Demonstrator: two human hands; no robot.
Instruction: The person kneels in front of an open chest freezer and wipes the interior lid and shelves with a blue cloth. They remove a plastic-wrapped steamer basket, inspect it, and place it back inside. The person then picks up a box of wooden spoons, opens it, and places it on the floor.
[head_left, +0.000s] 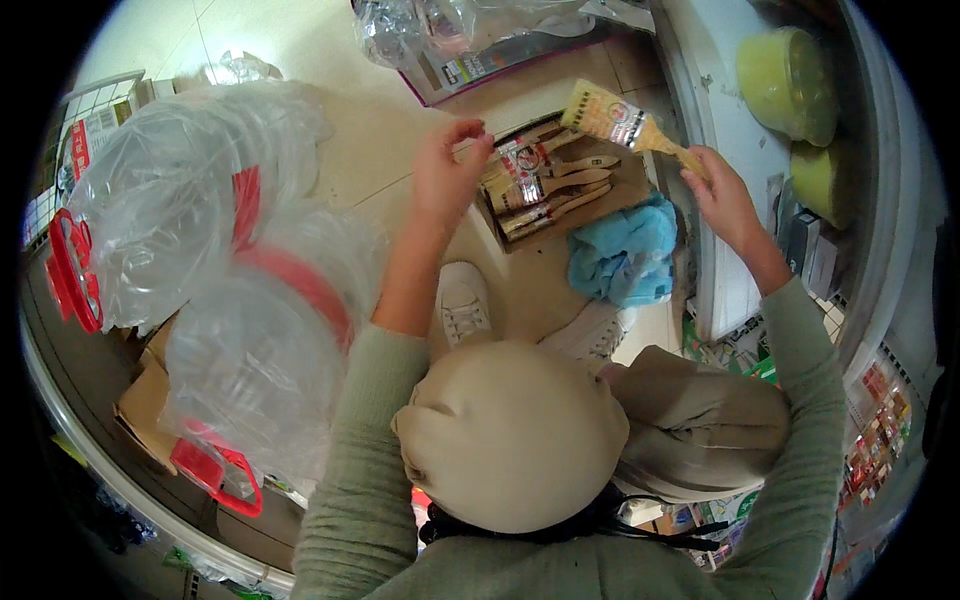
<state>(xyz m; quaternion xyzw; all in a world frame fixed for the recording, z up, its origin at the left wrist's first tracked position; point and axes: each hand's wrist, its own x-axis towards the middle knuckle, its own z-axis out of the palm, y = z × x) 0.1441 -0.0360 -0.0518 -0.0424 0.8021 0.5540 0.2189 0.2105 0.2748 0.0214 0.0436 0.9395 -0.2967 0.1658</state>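
Note:
My right hand (718, 196) grips the wooden handle of a wide flat paintbrush (616, 120) in clear wrapping, its bristle end pointing up and left. Below the brush, a shallow cardboard box (628, 196) on the floor holds several smaller wooden-handled paintbrushes (570, 180), some in printed plastic wrap. At the box's upper left hovers my left hand (450, 169), fingers bent and nothing visible in them; whether it touches the box is not clear. A crumpled light-blue cloth (626, 251) lies against the box's lower right side.
Large clear plastic packages with red handles (251, 337) fill the left side. At the top, a dark-edged carton (480, 67) bears plastic-wrapped goods. A white shelf unit (727, 247) with yellow-green tubs (787, 86) stands at right. My white shoes (463, 300) are below the box.

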